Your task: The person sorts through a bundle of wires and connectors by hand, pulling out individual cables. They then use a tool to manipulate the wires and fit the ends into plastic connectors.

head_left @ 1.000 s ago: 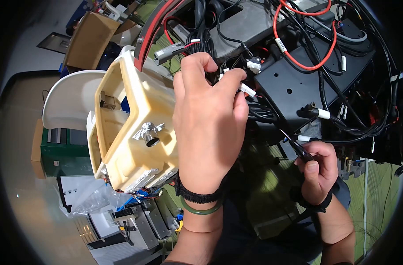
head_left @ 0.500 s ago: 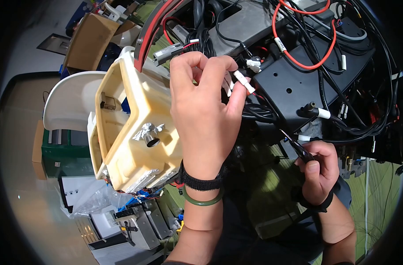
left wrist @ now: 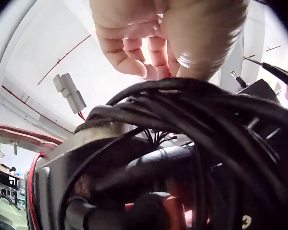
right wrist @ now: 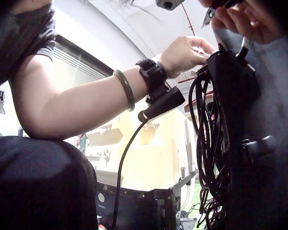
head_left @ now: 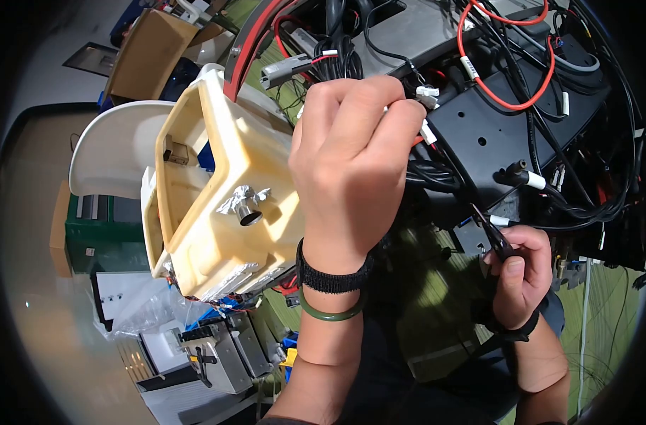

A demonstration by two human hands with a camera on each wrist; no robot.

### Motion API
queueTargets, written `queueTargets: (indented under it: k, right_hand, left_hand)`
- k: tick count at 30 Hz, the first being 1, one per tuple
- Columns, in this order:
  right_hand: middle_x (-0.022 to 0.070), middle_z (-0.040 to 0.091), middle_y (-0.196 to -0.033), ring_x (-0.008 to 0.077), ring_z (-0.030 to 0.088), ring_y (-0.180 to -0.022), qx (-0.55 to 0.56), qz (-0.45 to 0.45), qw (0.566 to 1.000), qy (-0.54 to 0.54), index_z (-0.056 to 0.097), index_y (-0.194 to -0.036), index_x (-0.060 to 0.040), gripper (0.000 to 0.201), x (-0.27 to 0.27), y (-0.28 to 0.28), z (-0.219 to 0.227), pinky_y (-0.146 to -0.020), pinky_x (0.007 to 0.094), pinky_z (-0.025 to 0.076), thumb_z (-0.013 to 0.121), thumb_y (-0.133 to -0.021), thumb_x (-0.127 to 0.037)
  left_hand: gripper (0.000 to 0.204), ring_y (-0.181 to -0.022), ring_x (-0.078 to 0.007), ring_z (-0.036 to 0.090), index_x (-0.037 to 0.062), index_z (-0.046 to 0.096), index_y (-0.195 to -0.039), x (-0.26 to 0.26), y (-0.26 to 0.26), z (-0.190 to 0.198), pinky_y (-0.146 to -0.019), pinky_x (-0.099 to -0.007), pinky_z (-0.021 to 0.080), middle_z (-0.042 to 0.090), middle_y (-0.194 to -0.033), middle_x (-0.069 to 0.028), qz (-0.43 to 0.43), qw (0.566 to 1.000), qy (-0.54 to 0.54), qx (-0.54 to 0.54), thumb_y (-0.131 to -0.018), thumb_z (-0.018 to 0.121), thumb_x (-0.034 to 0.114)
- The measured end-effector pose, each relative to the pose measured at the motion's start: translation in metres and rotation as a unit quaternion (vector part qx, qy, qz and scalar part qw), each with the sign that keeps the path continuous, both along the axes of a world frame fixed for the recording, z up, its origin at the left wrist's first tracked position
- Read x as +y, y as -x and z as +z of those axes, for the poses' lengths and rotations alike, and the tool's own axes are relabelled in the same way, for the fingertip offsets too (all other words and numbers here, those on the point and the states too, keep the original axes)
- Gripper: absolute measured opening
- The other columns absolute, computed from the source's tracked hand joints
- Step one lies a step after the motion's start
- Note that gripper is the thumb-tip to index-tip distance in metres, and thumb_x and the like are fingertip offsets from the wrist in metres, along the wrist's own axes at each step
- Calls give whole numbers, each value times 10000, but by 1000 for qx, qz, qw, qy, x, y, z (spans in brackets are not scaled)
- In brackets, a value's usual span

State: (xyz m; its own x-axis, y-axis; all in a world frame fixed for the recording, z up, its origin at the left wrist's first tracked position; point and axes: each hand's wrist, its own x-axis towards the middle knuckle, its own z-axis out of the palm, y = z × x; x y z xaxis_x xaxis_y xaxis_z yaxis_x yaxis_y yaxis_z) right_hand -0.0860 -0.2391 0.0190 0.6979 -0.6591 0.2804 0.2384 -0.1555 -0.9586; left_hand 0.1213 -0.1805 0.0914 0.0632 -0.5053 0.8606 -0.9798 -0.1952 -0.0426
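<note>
In the head view my left hand point(head_left: 355, 156) reaches over a bundle of thin black cables point(left wrist: 182, 98), its fingers curled and pinching at a white plug connector point(head_left: 428, 132). That connector's end sticks out past the fingertips, and the rest is hidden under the hand. Another white connector point(head_left: 428, 95) hangs just beyond the fingers. Lower on the right, my right hand point(head_left: 525, 276) grips a slim black tool point(head_left: 494, 236), its thin pointed tip angled up and left toward the cables. A grey connector point(head_left: 284, 71) on red wires stands left of my left hand.
A black panel point(head_left: 507, 124) with holes lies right of the left hand, crossed by black cables and an orange cable point(head_left: 503, 105). On the left stand a cream moulded shell point(head_left: 216, 142) and a curved red-edged strip point(head_left: 248, 46). A cardboard box point(head_left: 149, 53) sits behind.
The head view has shifted slightly, moving the scene right. My left hand has turned, and its fingers have closed in over the white connectors. The right hand still holds the black tool.
</note>
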Motion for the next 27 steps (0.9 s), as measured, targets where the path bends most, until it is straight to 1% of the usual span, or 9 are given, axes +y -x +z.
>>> queueTargets:
  k: [7, 9, 16, 18, 19, 21, 24, 26, 27]
  right_hand:
    - [93, 532, -936, 96, 524, -694, 13, 2, 1000, 1, 471, -1017, 30, 335, 0, 2, 0, -641, 215, 424, 520, -870, -267]
    - [93, 531, -939, 95, 525, -697, 11, 1, 1000, 3, 470, -1018, 30, 334, 0, 2, -1, -641, 214, 425, 520, -870, -265]
    - [92, 529, -943, 94, 527, -702, 1, 5, 1000, 2, 468, -1025, 28, 326, 0, 2, 0, -650, 210, 429, 521, -870, -254]
    - [92, 529, -940, 94, 527, -704, -4, 4, 1000, -1, 468, -1025, 28, 323, 0, 2, 0, -649, 212, 429, 523, -870, -250]
    - [92, 529, -938, 94, 528, -706, -8, 3, 1000, -3, 469, -1026, 27, 319, 0, 2, -1, -649, 213, 429, 524, -869, -245]
    - [93, 531, -931, 95, 529, -702, -13, 0, 1000, -4, 469, -1024, 27, 314, 1, 1, -1, -648, 215, 430, 524, -869, -241]
    - [94, 536, -911, 96, 532, -693, -17, -5, 1000, -6, 471, -1018, 26, 307, 1, 1, 0, -645, 218, 431, 524, -868, -236]
    - [93, 539, -898, 97, 534, -689, -15, -7, 1000, -7, 472, -1014, 26, 304, 1, 1, 0, -643, 219, 431, 524, -868, -236]
    - [92, 543, -883, 98, 537, -683, -17, -9, 1000, -7, 473, -1010, 25, 303, 2, 1, 0, -642, 219, 430, 525, -867, -237]
  left_hand:
    - [141, -737, -168, 519, 81, 569, -667, 4, 2, 3, -578, -273, 441, 555, -798, 30, -2, 999, -28, -24, -534, 599, 43]
    - [189, -730, -199, 512, 84, 642, -708, 5, 4, 6, -631, -297, 427, 560, -754, -17, -14, 998, -53, 20, -551, 686, -12]
    - [172, -740, -198, 515, 84, 640, -708, 6, 3, 6, -639, -300, 428, 562, -750, -12, -15, 996, -80, 21, -564, 682, -2]
    - [168, -760, -183, 525, 85, 593, -721, 5, -1, 3, -608, -282, 454, 559, -815, 32, -24, 997, -73, -21, -557, 589, 49]
    - [168, -760, -183, 525, 85, 593, -721, 6, 0, 4, -608, -282, 454, 559, -815, 32, -25, 997, -73, -21, -557, 589, 49]
    - [211, -756, -200, 516, 62, 646, -789, 9, 5, 9, -661, -279, 424, 551, -813, -49, -36, 992, -93, 76, -611, 652, -52]
    - [230, -765, -188, 515, 44, 639, -842, 24, 10, 30, -675, -259, 414, 529, -856, -70, 0, 992, -60, 114, -651, 620, -82]
    - [222, -779, -175, 508, 35, 634, -862, 31, 15, 34, -680, -248, 407, 510, -868, -70, -9, 983, -37, 179, -678, 605, -85]
    - [190, -778, -184, 504, 27, 628, -853, 33, 16, 38, -690, -254, 408, 503, -869, -75, -2, 985, -70, 159, -688, 616, -66]
